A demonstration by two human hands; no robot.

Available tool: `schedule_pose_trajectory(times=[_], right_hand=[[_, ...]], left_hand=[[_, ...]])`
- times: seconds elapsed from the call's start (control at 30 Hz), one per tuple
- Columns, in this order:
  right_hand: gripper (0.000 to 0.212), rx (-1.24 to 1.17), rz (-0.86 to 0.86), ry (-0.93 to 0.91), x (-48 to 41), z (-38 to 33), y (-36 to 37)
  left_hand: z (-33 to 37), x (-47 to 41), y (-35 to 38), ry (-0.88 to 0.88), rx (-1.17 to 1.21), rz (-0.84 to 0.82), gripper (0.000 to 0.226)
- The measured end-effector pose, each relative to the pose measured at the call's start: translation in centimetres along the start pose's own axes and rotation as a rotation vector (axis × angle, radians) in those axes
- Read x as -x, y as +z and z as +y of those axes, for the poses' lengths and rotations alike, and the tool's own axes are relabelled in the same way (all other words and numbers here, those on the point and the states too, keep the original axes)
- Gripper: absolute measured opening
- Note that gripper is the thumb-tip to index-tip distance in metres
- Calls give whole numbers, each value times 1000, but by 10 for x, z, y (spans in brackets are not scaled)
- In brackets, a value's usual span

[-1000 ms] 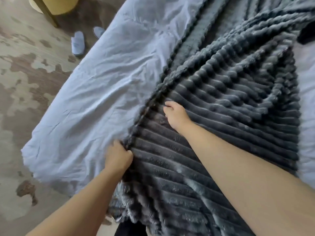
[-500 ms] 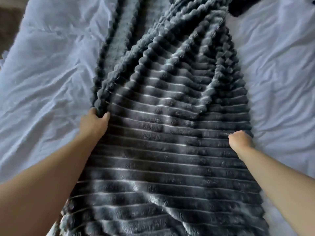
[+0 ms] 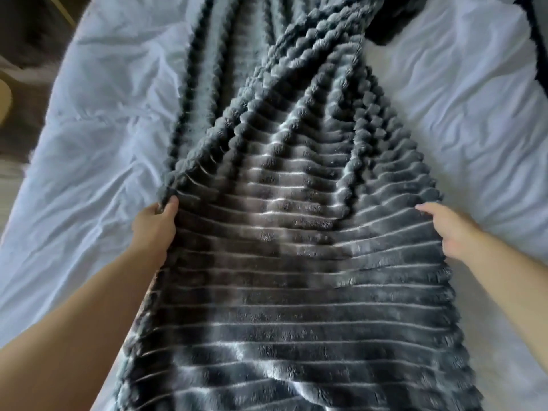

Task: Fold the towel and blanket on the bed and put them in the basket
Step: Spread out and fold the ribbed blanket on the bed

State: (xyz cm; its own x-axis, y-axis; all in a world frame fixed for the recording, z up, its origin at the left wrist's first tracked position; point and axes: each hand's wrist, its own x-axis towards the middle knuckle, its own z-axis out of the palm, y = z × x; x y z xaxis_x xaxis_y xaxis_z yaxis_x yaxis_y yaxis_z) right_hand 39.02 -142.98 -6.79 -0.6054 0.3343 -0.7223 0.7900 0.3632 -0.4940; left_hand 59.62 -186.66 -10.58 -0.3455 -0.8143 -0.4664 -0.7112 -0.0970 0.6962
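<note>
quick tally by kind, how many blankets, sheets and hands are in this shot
grey ribbed blanket: 1
pale bed sheet: 1
hands: 2, the left hand and the right hand, each gripping a side edge of the blanket
total: 4

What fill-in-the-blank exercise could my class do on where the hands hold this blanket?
The left hand grips the ____ edge of the ribbed grey blanket.
The right hand holds its ____ edge.
The blanket lies spread over a wrinkled pale bed ____.
Missing words: left; right; sheet.
</note>
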Motion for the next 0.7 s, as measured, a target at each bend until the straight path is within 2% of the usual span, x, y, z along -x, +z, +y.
schedule_pose_trajectory(times=[0.07, 0.1, 0.17, 0.27, 0.33, 0.4, 0.47, 0.5, 0.53, 0.6, 0.7], right_hand=[[55, 23, 7, -118, 35, -28, -19], [54, -1, 7, -185, 55, -42, -32], [37, -174, -41, -284, 98, -66, -65], [11, -488, -117, -328, 156, -74, -115], [13, -570, -96, -295, 179, -64, -137], [19, -480, -132, -232, 191, -50, -146], [29, -257, -201, -172, 198, -40, -149], [31, -119, -259, -160, 202, -39, -151], [31, -3, -308, -167, 203, -41, -155], [24, 55, -273, -255, 206, -54, -166], [5, -252, -92, -532, 207, -73, -178]], left_hand=[[26, 16, -20, 67, -11, -4, 42], [44, 24, -34, 105, -3, 2, 43], [84, 42, -63, 122, 127, -6, 39], [127, 77, -107, 28, 475, -88, 24], [132, 105, -127, -50, 610, -233, 23], [124, 129, -142, -49, 421, -382, 32], [122, 146, -154, -25, 160, -494, 36], [127, 153, -159, -23, 109, -523, 37], [134, 160, -164, 9, 107, -502, 35], [150, 168, -172, 162, 163, -395, 25], [169, 182, -175, 333, 321, -264, 11]])
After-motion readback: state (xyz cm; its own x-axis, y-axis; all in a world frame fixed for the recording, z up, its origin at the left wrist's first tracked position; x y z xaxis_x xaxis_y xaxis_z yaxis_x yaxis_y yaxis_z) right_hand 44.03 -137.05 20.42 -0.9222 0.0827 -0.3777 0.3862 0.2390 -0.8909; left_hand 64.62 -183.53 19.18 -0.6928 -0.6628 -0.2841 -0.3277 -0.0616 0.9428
